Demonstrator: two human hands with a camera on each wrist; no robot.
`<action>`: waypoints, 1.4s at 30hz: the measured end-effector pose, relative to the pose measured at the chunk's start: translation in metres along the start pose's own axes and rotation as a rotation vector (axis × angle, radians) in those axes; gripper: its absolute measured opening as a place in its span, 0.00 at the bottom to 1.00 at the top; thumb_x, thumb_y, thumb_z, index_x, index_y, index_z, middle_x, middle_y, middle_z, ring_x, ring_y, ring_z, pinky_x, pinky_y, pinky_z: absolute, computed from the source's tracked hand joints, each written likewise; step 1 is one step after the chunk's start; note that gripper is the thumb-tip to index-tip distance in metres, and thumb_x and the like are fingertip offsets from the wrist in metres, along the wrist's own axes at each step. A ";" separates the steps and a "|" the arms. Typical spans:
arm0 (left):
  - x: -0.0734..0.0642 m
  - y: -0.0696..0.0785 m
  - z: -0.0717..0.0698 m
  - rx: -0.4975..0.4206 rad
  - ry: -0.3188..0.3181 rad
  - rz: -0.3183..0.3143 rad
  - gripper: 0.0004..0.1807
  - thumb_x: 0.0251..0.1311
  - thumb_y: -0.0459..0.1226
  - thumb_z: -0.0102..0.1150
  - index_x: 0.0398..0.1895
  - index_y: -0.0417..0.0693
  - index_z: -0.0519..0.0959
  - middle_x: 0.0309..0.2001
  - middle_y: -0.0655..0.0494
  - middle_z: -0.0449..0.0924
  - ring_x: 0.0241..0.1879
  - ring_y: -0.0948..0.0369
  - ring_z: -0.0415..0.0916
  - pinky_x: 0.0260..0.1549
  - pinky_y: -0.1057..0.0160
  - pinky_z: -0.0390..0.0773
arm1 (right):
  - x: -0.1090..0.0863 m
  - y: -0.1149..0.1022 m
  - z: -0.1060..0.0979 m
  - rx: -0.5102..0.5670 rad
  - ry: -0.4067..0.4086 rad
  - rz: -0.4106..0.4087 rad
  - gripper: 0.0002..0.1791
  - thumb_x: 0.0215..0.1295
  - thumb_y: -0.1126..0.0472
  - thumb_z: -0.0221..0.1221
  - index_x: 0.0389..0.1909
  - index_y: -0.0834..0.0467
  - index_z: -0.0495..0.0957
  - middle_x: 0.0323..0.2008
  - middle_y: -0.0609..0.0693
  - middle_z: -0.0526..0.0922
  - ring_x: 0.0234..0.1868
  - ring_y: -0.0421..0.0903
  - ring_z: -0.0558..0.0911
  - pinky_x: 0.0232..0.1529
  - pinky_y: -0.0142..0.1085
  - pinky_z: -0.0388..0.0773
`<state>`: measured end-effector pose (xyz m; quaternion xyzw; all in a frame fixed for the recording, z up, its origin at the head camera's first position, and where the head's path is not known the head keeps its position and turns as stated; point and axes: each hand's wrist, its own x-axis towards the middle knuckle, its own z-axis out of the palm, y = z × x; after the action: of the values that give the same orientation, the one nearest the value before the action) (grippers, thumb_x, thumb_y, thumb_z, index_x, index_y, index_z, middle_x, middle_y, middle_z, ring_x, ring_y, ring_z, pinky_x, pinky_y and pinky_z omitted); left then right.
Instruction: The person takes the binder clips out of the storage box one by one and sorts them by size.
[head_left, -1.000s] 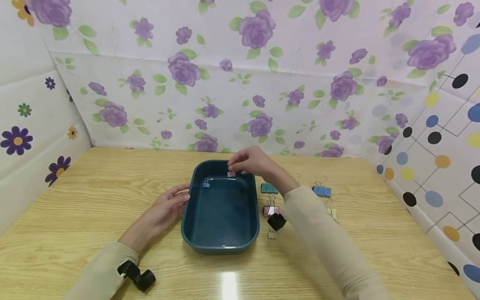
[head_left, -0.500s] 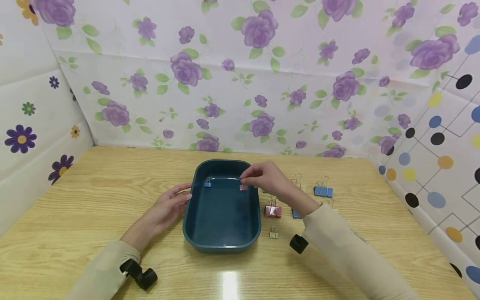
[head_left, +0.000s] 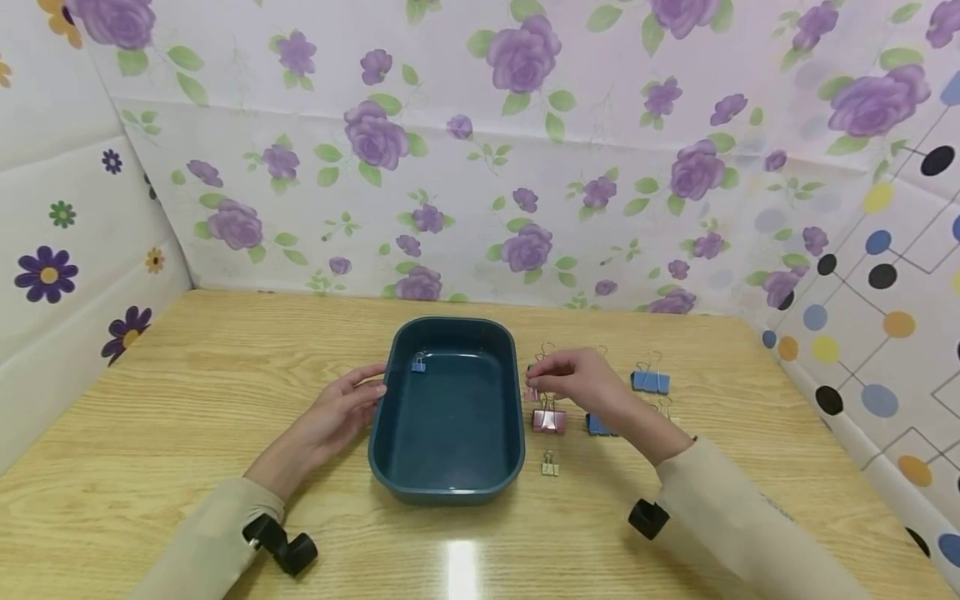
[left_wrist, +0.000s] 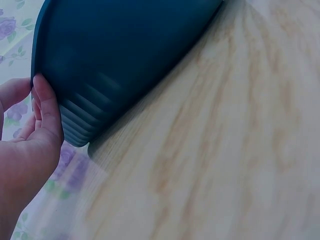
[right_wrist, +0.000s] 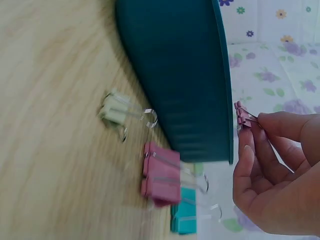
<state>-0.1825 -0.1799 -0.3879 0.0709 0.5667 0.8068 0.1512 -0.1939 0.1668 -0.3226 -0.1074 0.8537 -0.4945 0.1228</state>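
Observation:
My right hand (head_left: 585, 383) pinches a small pink binder clip (right_wrist: 243, 116) by its wire handles, just right of the dark teal bin (head_left: 450, 493) and above the table. My left hand (head_left: 337, 417) rests its fairly straight fingers against the bin's left side near the rim; the left wrist view shows the fingertips touching the wall. Inside the bin, near its back left corner, is a small blue binder clip (head_left: 418, 364). Right of the bin lie a larger pink binder clip (head_left: 549, 421) and a small pale yellow one (head_left: 550, 468).
Further right lie a large blue binder clip (head_left: 650, 382) and another blue one (head_left: 600, 425), partly behind my right forearm. A teal binder clip (right_wrist: 186, 211) shows in the right wrist view. Flowered cloth (head_left: 450, 167) rises behind the wooden table (head_left: 262, 350).
My right hand has moved from over the back of the bin, rightward past its right rim, with the small pink binder clip still pinched. The left hand stays at the bin's left side.

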 end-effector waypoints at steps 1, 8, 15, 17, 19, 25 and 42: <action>0.000 0.000 0.000 0.000 0.000 0.001 0.23 0.70 0.27 0.46 0.65 0.31 0.57 0.43 0.57 0.79 0.42 0.65 0.76 0.44 0.68 0.76 | -0.002 0.002 -0.003 -0.002 0.004 0.009 0.11 0.67 0.61 0.61 0.44 0.62 0.83 0.41 0.51 0.83 0.46 0.53 0.80 0.50 0.51 0.76; -0.001 0.001 -0.002 0.016 -0.002 0.008 0.23 0.70 0.28 0.47 0.65 0.31 0.57 0.44 0.57 0.79 0.42 0.65 0.76 0.45 0.68 0.75 | -0.020 0.022 -0.016 0.017 -0.004 0.038 0.10 0.67 0.62 0.60 0.43 0.64 0.82 0.41 0.51 0.83 0.45 0.54 0.79 0.45 0.49 0.77; -0.002 0.002 -0.001 0.015 0.004 0.003 0.24 0.70 0.28 0.47 0.65 0.30 0.56 0.44 0.57 0.79 0.42 0.65 0.76 0.45 0.68 0.75 | -0.040 0.036 -0.025 -0.026 0.001 0.070 0.09 0.65 0.63 0.61 0.42 0.63 0.83 0.39 0.50 0.83 0.42 0.49 0.80 0.41 0.45 0.77; -0.003 0.002 -0.001 0.019 0.006 0.003 0.24 0.70 0.28 0.47 0.66 0.30 0.55 0.44 0.57 0.79 0.43 0.65 0.76 0.45 0.68 0.75 | -0.045 0.041 -0.027 -0.021 -0.009 0.077 0.08 0.65 0.63 0.61 0.41 0.63 0.83 0.38 0.50 0.84 0.40 0.49 0.80 0.39 0.44 0.77; -0.003 0.003 -0.001 0.021 0.005 0.003 0.25 0.70 0.28 0.47 0.66 0.29 0.54 0.44 0.57 0.79 0.43 0.65 0.76 0.45 0.68 0.75 | -0.050 0.046 -0.029 -0.013 -0.020 0.085 0.09 0.65 0.62 0.62 0.41 0.64 0.82 0.38 0.50 0.84 0.39 0.50 0.79 0.37 0.43 0.77; -0.002 0.001 -0.002 0.024 0.005 0.007 0.25 0.70 0.28 0.47 0.66 0.29 0.55 0.44 0.57 0.80 0.43 0.65 0.77 0.46 0.68 0.75 | -0.061 0.065 -0.037 0.002 -0.060 0.104 0.13 0.63 0.60 0.64 0.42 0.65 0.82 0.39 0.51 0.83 0.36 0.48 0.78 0.32 0.38 0.76; -0.002 0.001 -0.001 0.016 -0.008 0.004 0.25 0.70 0.29 0.47 0.66 0.29 0.55 0.45 0.56 0.80 0.45 0.64 0.77 0.46 0.67 0.75 | -0.073 0.086 -0.046 0.047 -0.085 0.127 0.14 0.62 0.58 0.65 0.41 0.65 0.81 0.39 0.51 0.83 0.37 0.48 0.78 0.33 0.38 0.77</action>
<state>-0.1810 -0.1813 -0.3873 0.0766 0.5723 0.8023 0.1513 -0.1450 0.2680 -0.3676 -0.0709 0.8409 -0.5008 0.1927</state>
